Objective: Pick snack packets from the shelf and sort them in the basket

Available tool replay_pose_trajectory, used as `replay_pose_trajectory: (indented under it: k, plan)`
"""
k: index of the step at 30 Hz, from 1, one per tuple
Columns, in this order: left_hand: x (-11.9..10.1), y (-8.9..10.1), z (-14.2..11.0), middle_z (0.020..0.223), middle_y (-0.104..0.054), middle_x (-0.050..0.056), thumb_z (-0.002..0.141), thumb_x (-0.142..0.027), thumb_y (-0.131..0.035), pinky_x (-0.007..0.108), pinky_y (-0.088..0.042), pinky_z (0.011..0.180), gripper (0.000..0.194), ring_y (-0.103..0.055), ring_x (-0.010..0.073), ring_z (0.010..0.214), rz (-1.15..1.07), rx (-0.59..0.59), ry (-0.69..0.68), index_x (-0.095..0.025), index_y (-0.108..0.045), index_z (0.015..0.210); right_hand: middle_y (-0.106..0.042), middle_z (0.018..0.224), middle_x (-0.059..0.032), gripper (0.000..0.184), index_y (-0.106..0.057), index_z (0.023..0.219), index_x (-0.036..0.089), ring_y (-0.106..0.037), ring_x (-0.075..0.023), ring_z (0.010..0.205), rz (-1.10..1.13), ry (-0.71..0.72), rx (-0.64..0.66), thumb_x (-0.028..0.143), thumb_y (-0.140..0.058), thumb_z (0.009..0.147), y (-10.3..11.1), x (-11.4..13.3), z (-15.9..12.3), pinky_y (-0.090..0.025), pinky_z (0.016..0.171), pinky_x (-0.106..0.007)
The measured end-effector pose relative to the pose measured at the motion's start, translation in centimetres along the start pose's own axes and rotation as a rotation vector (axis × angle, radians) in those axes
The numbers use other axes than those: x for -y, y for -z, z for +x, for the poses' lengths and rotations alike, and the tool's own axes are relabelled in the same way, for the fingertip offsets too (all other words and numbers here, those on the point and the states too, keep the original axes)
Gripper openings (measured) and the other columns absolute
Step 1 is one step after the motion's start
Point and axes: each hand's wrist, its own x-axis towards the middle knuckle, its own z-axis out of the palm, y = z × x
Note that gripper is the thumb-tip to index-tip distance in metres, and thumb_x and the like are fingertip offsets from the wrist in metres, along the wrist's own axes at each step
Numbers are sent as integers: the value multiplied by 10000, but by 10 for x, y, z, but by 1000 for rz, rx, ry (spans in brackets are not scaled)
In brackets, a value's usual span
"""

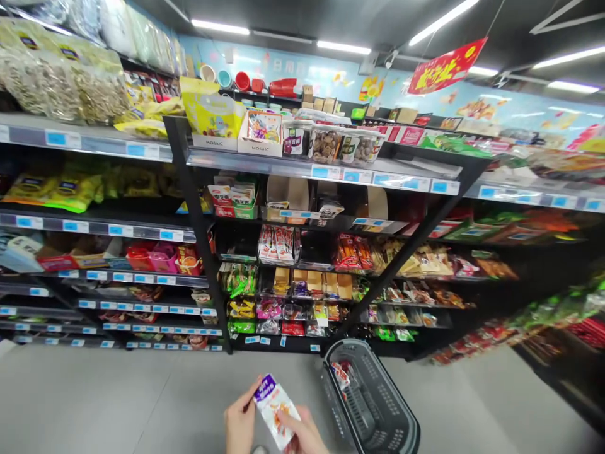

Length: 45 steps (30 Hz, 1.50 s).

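Note:
A white snack packet (275, 413) with a purple top and a food picture on its front is held between my two hands, tilted. My left hand (241, 416) pinches its upper left edge. My right hand (302, 430) grips the lower right side, thumb lying across the front. Just right of my hands a dark grey shopping basket (392, 391) stands on the floor. Inside its far end lie a few red and white packets (341, 376).
Black store shelves (278, 165) with blue price tags run across the front, stocked with bagged and boxed snacks. Plastic jars (326, 144) and a yellow bag (210, 110) stand on the top shelf. Grey floor (155, 391) lies around me. Hanging packets (496, 334) line the right side.

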Motion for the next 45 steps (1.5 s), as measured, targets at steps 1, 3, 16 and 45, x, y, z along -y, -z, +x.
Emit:
replay_pose_trajectory:
  k: [1, 3, 16, 45]
  plan:
    - [-6, -6, -3, 1210, -647, 75, 699, -433, -677, 402, -475, 982, 432, -560, 305, 1176, -80, -31, 6, -212, -716, 1069, -556, 447, 9, 514, -626, 611, 120, -435, -80, 331, 4, 28, -30, 584, -819, 499, 1, 4, 4, -269, 323, -190]
    - [-21, -14, -10, 1330, -559, 91, 724, -462, -686, 389, -523, 926, 530, -541, 308, 1199, -254, -31, 16, -221, -642, 1194, -580, 491, -12, 470, -638, 639, 117, -469, -91, 380, -17, 158, -86, 570, -764, 623, 2, 18, 4, -292, 361, -191]
    - [-76, -54, -58, 781, -712, 90, 821, -440, -621, 289, -539, 603, 354, -648, 190, 637, -142, 552, 33, -114, -680, 944, -559, 563, 6, 324, -655, 712, 136, -370, -68, 423, 105, 412, -222, 452, -717, 742, 1, 33, -35, -281, 352, -188]
    - [-65, -45, -46, 616, -607, 6, 824, -388, -623, 211, -421, 568, 282, -548, 125, 560, -67, 492, 28, -127, -645, 931, -679, 661, -61, 292, -724, 799, 104, -517, -119, 419, 161, 384, -162, 393, -687, 784, -1, 42, -33, -404, 418, -245]
